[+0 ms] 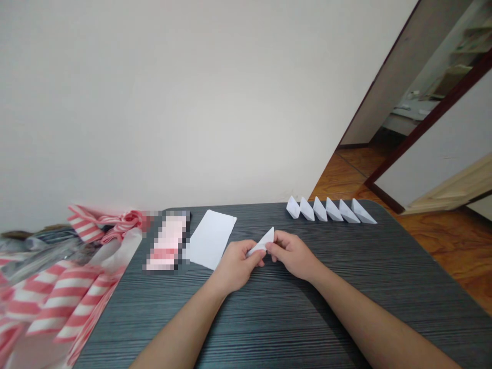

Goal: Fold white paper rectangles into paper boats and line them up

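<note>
A small piece of folded white paper [265,239] is held above the table, its pointed end up. My left hand [240,264] pinches its lower left part between thumb and fingers. On the other side, my right hand [292,252] grips the right edge, thumb in front. The fingers partly cover the paper, so its full shape is hidden. To the left of my hands lie flat sheets of white paper [212,238]. At the back right, several folded white paper boats [320,209] stand in a row.
The dark wood-grain table [261,328] reaches a pale wall [215,102] at the back. On its left lies a pixelated, phone-like thing [168,241]. Red-and-white striped cloth [65,292] is heaped beyond the left edge. A doorway and wooden floor [349,171] are to the right.
</note>
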Demonstrator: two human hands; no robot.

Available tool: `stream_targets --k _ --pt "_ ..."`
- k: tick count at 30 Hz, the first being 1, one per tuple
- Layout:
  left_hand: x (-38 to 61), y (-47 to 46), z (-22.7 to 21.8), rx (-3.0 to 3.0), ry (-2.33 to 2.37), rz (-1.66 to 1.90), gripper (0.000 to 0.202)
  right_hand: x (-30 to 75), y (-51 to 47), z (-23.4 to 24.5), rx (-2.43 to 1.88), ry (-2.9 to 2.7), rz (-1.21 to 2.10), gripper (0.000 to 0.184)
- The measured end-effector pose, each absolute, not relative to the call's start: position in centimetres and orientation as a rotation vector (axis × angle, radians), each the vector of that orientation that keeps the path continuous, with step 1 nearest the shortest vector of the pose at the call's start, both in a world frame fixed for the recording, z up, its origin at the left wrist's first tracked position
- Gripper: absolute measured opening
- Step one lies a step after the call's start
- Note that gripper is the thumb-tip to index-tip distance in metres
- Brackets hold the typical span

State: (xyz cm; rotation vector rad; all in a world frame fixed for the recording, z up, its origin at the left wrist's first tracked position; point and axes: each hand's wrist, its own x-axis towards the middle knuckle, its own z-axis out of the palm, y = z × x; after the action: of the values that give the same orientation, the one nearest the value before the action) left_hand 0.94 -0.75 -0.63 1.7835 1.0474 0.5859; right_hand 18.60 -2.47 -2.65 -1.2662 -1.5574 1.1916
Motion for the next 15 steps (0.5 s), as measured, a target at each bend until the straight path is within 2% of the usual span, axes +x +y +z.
stream_targets --k 8,15 --pt "0.93 -0.44 -1.05 1.649 0.994 0.589 0.025 19.06 -2.27 -2.42 -1.320 -1.586 1.076 0.022" --pt "1.03 -0.38 -1.32 1.537 1.027 0.611 0.033 19.06 -2.26 -2.80 -1.314 -1.531 1.045 0.023"
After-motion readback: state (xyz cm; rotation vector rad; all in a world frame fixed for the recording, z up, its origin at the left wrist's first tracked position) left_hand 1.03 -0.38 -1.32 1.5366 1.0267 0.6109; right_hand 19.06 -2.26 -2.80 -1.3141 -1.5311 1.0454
